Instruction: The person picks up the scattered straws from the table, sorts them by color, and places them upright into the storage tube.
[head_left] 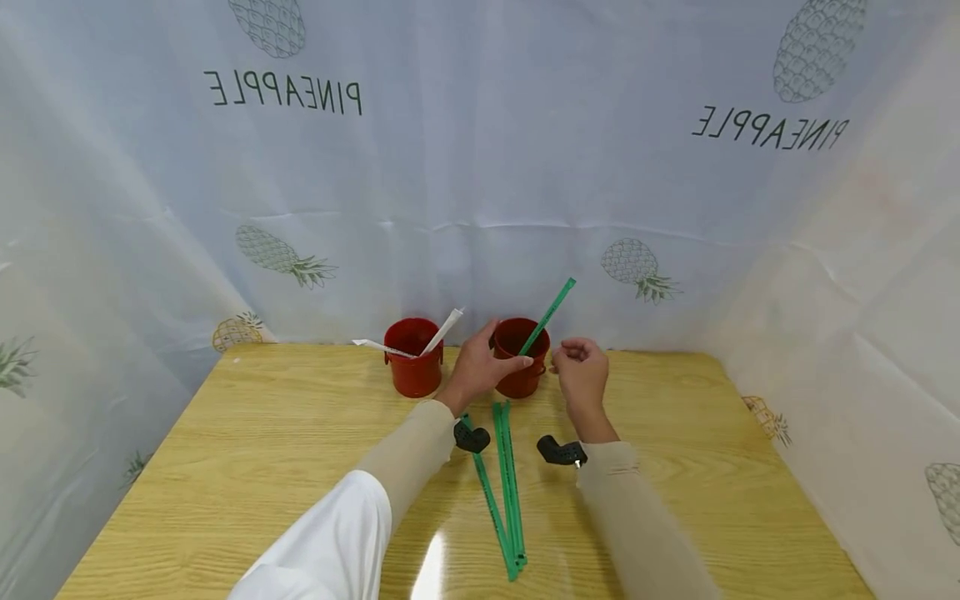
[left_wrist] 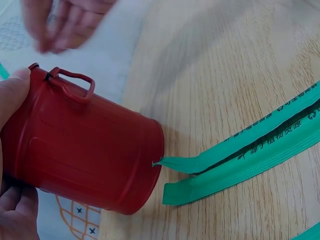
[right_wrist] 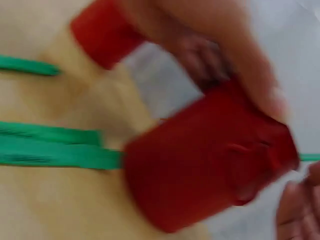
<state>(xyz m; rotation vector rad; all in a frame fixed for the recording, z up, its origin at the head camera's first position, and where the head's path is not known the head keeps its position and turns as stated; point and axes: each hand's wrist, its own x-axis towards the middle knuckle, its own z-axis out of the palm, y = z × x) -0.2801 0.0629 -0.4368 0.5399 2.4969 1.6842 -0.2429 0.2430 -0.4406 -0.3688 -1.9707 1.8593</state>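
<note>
My left hand (head_left: 480,364) grips the right-hand small red bucket (head_left: 521,384) near its rim, thumb (left_wrist: 14,95) on the near side and fingers round the far side. One green paper-wrapped straw (head_left: 548,316) leans inside this bucket and sticks up to the right. Just right of the rim, my right hand (head_left: 585,375) is apart from the bucket, its fingers loosely bent with nothing seen between them. In the left wrist view the bucket (left_wrist: 95,145) shows its side handle. The right wrist view is blurred, with the left hand (right_wrist: 215,40) over the bucket (right_wrist: 195,165).
A second red bucket (head_left: 417,380) stands to the left, with two white-wrapped straws (head_left: 442,331) leaning out. Several green-wrapped straws (head_left: 512,483) lie on the wooden table (head_left: 285,467) in front of the buckets, between my forearms. A pineapple-print curtain (head_left: 480,167) hangs behind.
</note>
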